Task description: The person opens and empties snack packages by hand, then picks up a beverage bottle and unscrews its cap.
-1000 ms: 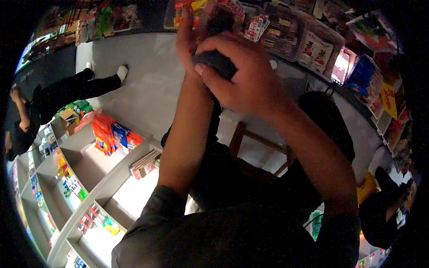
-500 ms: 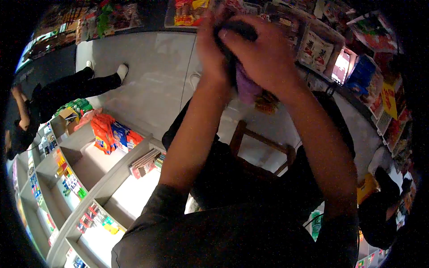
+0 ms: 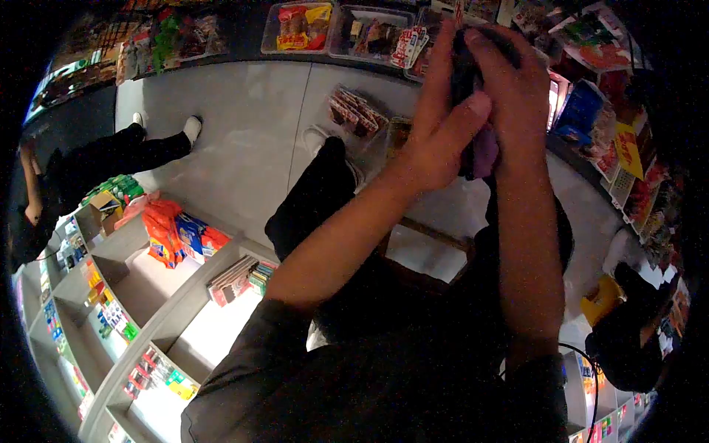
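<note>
Both hands are raised together at the upper right, over the edge of the display counter. My left hand (image 3: 443,129) is closed along the near side of a dark object (image 3: 464,74), its thumb pointing up toward the right hand. Around the other side, my right hand (image 3: 513,81) has its fingers curled over the top. A bunched purple cloth (image 3: 484,153) hangs out below, between the two palms. The dark object's kind is hard to make out, since the fingers and dim light hide most of it.
Along the counter are a clear tub of red and yellow packets (image 3: 299,29), white-and-red packets (image 3: 408,46), a lit screen (image 3: 555,96) and a blue bag (image 3: 580,111). A wooden stool (image 3: 428,236) is between my legs. Shelving (image 3: 159,325) stands left; people stand at both sides.
Both hands have moved right, still holding the dark object and purple cloth. My left thumb now shows, pointing up. More of the tubs and a box of packets on the floor have come into sight.
</note>
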Demonstrator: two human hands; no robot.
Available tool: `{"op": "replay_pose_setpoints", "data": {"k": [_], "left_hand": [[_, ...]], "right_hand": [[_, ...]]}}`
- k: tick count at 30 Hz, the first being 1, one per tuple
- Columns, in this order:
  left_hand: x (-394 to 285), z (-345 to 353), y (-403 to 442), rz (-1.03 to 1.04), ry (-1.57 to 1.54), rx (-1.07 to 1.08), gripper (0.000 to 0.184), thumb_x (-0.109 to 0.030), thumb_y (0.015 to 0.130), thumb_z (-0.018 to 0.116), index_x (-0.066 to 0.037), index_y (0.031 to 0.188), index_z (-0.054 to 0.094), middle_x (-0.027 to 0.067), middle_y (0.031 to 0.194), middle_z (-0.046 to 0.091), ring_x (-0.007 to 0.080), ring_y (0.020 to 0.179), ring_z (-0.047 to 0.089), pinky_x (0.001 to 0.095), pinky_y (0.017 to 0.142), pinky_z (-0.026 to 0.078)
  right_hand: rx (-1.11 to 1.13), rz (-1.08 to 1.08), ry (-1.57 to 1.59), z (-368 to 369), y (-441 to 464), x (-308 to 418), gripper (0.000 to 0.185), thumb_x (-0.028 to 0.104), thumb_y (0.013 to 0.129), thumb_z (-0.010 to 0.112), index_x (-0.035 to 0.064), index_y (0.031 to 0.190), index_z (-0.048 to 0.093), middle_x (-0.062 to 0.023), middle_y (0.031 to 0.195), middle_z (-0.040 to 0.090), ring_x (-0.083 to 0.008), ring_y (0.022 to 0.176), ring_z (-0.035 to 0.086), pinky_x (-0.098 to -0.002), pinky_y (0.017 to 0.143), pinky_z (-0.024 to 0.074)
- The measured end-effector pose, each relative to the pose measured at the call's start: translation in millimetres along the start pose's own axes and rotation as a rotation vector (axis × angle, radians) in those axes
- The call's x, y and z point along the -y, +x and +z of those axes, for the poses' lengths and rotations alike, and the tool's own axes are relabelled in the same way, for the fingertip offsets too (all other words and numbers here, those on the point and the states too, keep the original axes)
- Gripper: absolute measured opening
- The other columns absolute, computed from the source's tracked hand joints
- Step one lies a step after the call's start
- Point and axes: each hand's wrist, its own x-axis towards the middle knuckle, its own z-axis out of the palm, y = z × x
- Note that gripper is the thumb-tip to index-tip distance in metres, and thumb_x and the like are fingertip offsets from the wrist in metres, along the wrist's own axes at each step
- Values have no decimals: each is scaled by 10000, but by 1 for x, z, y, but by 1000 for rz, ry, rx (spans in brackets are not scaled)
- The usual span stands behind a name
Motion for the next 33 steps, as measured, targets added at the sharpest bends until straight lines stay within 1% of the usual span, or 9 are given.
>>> {"op": "replay_pose_setpoints", "data": {"k": [1, 4, 7, 12, 18, 26, 29, 31, 33], "left_hand": [[-2, 1, 0, 24, 34, -18, 598, -488, 1067, 481, -55, 1479, 496, 116, 1465, 537, 235, 1375, 476, 373, 1194, 319], [-15, -33, 25, -297, -227, 29, 685, -461, 1103, 448, -102, 1651, 249, 132, 1690, 265, 339, 1536, 300, 489, 1242, 273], [25, -105, 41, -48, 4, -148, 565, -362, 1042, 463, -8, 1481, 514, 149, 1438, 610, 293, 1344, 565, 405, 1147, 444], [14, -109, 52, -207, -366, -185, 599, -395, 1060, 443, -17, 1524, 432, 146, 1497, 524, 292, 1394, 489, 412, 1174, 391], [8, -105, 52, -258, -467, -157, 647, -435, 1080, 418, -27, 1575, 333, 143, 1568, 419, 292, 1455, 398, 421, 1206, 327], [-10, -78, 34, -258, -391, -42, 721, -488, 1107, 384, -40, 1643, 202, 138, 1663, 280, 291, 1536, 277, 432, 1248, 242], [-32, -45, 12, -300, -381, -2, 775, -534, 1102, 386, -39, 1659, 175, 142, 1682, 254, 298, 1556, 244, 438, 1258, 218], [-28, -42, 11, -114, -1, 61, 798, -560, 1078, 399, -39, 1646, 189, 156, 1658, 273, 320, 1527, 275, 454, 1234, 241], [-10, -66, 25, -151, -163, 39, 731, -532, 1083, 401, -38, 1608, 272, 160, 1595, 358, 315, 1457, 370, 454, 1185, 316]], "right_hand": [[23, -11, 6, -2, 1, 1, 240, 201, 944, 706, 21, 1101, 733, -107, 1053, 751, -187, 970, 692, -328, 906, 530], [55, 22, -136, 19, -39, 12, 307, 258, 927, 700, 39, 1141, 700, -178, 1076, 745, -362, 1022, 716, -437, 927, 547], [114, 154, -31, 36, -69, 10, 199, 169, 943, 698, 32, 1084, 725, -99, 1017, 748, -171, 946, 682, -314, 886, 525], [29, 162, 13, 55, -66, 22, 206, 147, 924, 709, 22, 1088, 708, -92, 984, 744, -177, 923, 684, -315, 867, 528], [28, -5, 26, 73, -37, 7, 184, 156, 910, 720, 37, 1050, 723, -110, 950, 754, -192, 898, 705, -331, 843, 538], [112, -73, -7, 56, -11, 4, 202, 183, 897, 740, 66, 1062, 741, -110, 941, 761, -212, 885, 721, -334, 848, 548], [-12, -33, -48, 51, 9, -3, 182, 174, 908, 731, 69, 1054, 753, -103, 956, 764, -204, 905, 722, -322, 864, 547], [21, -69, 107, 55, 14, -12, 162, 119, 972, 668, 22, 1096, 706, -145, 995, 721, -285, 939, 710, -414, 841, 570], [76, -96, 110, 57, 9, -9, 159, 117, 975, 666, 21, 1093, 709, -143, 1001, 722, -279, 945, 709, -411, 845, 570]]}}
